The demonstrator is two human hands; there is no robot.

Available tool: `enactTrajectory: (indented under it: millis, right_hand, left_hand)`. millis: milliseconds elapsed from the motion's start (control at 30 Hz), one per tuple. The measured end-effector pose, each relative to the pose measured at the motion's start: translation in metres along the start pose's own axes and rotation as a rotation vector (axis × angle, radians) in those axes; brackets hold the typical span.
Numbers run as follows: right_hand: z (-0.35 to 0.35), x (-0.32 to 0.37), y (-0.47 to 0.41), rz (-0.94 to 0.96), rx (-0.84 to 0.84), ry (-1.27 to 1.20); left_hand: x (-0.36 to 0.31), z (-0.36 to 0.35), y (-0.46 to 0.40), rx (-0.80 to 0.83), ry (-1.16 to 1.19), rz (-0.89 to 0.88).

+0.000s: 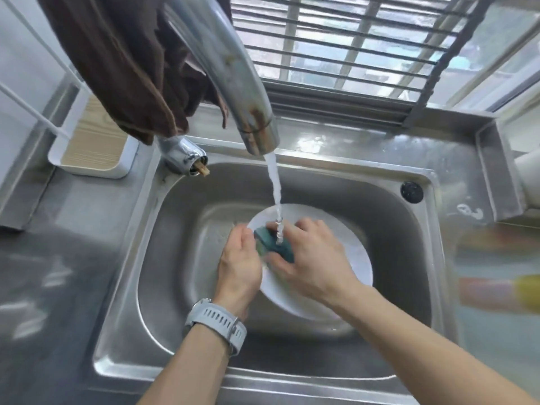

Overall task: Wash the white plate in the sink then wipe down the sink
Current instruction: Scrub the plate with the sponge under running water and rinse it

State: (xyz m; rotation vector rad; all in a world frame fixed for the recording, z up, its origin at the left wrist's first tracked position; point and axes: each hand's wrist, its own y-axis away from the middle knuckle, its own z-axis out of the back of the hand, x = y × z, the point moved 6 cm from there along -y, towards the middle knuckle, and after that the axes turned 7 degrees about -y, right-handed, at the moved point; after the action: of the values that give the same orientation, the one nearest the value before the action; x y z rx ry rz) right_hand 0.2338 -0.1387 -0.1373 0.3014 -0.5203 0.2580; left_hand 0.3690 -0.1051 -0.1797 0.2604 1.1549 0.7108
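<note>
A white plate (pixel 355 258) is held tilted inside the steel sink (pixel 175 229). My left hand (pixel 238 260), with a grey watch on the wrist, grips the plate's left rim. My right hand (pixel 314 258) presses a dark green sponge (pixel 277 244) onto the plate's face. Water runs from the chrome tap (pixel 233 74) straight down onto the sponge and my right fingers. Both hands hide much of the plate.
A brown cloth (pixel 125 62) hangs over the tap's base at the back left. A white tray (pixel 90 144) with a wooden slatted insert stands on the left counter. A black plug (pixel 412 192) sits at the sink's back right corner. Blurred coloured things (pixel 502 290) lie on the right counter.
</note>
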Motion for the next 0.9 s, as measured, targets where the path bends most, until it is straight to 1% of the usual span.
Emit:
enactTrajectory:
  millis: [67, 133, 167, 200, 233, 267, 300, 333, 400, 467, 500, 533, 567, 600, 633, 667, 700, 767, 833, 900]
  right_hand:
    - [0.008, -0.024, -0.023, -0.109, 0.002, 0.056]
    - [0.02, -0.057, 0.0, -0.226, -0.027, 0.12]
    - [0.022, -0.057, 0.025, -0.236, -0.04, 0.144]
    - [0.019, -0.041, 0.047, -0.207, -0.025, 0.129]
    - [0.013, -0.022, 0.052, -0.133, -0.003, 0.062]
    - [0.005, -0.008, 0.043, -0.054, 0.004, -0.005]
    - [0.0, 0.003, 0.026, 0.001, -0.006, -0.012]
    - [-0.004, 0.004, 0.007, -0.016, 0.003, 0.012]
    - [0.004, -0.016, -0.022, -0.122, -0.02, 0.066]
    - [0.018, -0.049, -0.005, -0.233, -0.061, 0.126]
    - [0.02, -0.05, 0.019, -0.248, -0.06, 0.15]
    - [0.018, -0.036, 0.044, -0.232, -0.028, 0.149]
    - [0.012, -0.013, 0.054, -0.162, 0.01, 0.091]
    - [0.007, 0.004, 0.047, -0.072, 0.016, 0.023]
    - [0.002, 0.016, 0.032, 0.0, 0.006, 0.006]
    - [0.0, 0.02, 0.01, 0.009, 0.014, 0.035]
    - [0.001, 0.017, -0.008, -0.028, 0.013, 0.047]
    - [0.016, -0.013, -0.025, -0.133, -0.039, 0.125]
    - [0.026, -0.037, 0.005, -0.206, -0.062, 0.181]
    - [0.018, -0.017, 0.051, -0.176, 0.004, 0.138]
  left_hand:
    - [0.001, 0.009, -0.002, -0.019, 0.051, 0.02]
    - [-0.003, 0.016, -0.005, -0.02, 0.029, 0.003]
    - [-0.006, 0.016, -0.005, -0.019, 0.019, -0.007]
    - [-0.008, 0.016, -0.004, -0.016, 0.015, -0.016]
    - [-0.007, 0.013, -0.002, -0.01, 0.014, -0.016]
    - [-0.004, 0.01, 0.001, 0.003, 0.013, -0.007]
    - [-0.001, 0.006, 0.003, 0.023, 0.026, 0.006]
    - [0.003, 0.005, 0.004, 0.037, 0.051, 0.024]
    - [0.008, 0.011, 0.003, 0.028, 0.084, 0.055]
    - [0.006, 0.015, 0.0, 0.014, 0.08, 0.046]
    - [0.004, 0.015, 0.0, 0.014, 0.084, 0.042]
    - [0.001, 0.013, 0.001, 0.016, 0.082, 0.039]
    - [0.001, 0.011, 0.002, 0.016, 0.075, 0.037]
    - [0.001, 0.008, 0.004, 0.023, 0.07, 0.03]
    - [0.003, 0.004, 0.006, 0.035, 0.084, 0.033]
    - [0.005, 0.003, 0.006, 0.04, 0.105, 0.038]
    - [0.007, 0.005, 0.006, 0.035, 0.12, 0.053]
    - [0.008, 0.013, 0.003, 0.017, 0.125, 0.058]
    - [0.004, 0.017, 0.001, 0.012, 0.087, 0.013]
    - [0.001, 0.014, 0.003, 0.018, 0.061, -0.028]
